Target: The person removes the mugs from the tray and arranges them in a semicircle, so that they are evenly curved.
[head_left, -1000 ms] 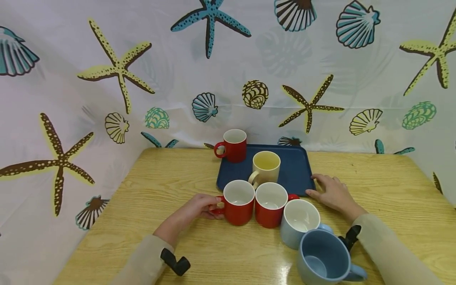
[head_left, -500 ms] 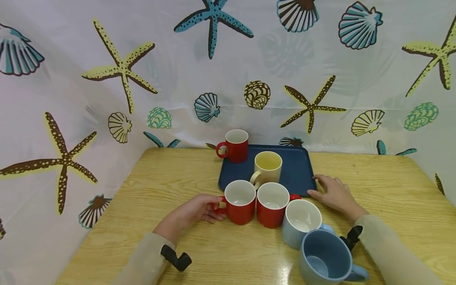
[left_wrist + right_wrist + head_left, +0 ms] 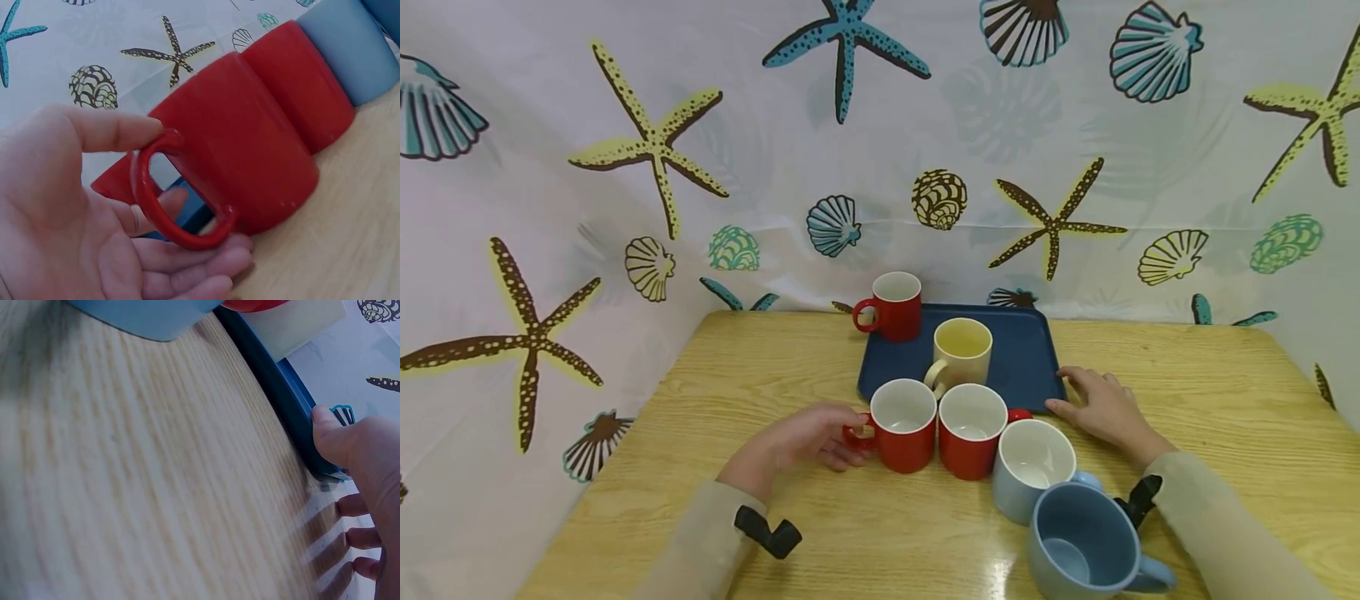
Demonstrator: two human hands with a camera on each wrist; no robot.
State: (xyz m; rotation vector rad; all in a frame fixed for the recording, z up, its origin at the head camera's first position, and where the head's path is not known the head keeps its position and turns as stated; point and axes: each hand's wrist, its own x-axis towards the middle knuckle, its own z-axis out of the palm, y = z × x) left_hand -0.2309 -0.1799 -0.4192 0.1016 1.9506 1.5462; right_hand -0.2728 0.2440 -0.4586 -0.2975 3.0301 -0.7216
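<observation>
My left hand is beside the leftmost red mug in the front row. In the left wrist view, its thumb touches the top of the red handle; the other fingers spread loosely behind and below it. A second red mug stands against this one, followed by a light blue mug with a white inside and a plain blue mug. My right hand lies at the right edge of a dark blue tray. Its thumb touches the rim in the right wrist view, fingers apart.
Another red mug stands at the tray's back left corner, and a cream mug near its front. A wooden table bears everything. Behind it hangs a white cloth printed with shells and starfish.
My left hand has loosened its grip on the red mug's handle, the fingers spreading and drawing slightly left. My right hand, the mugs and the tray have stayed in place.
</observation>
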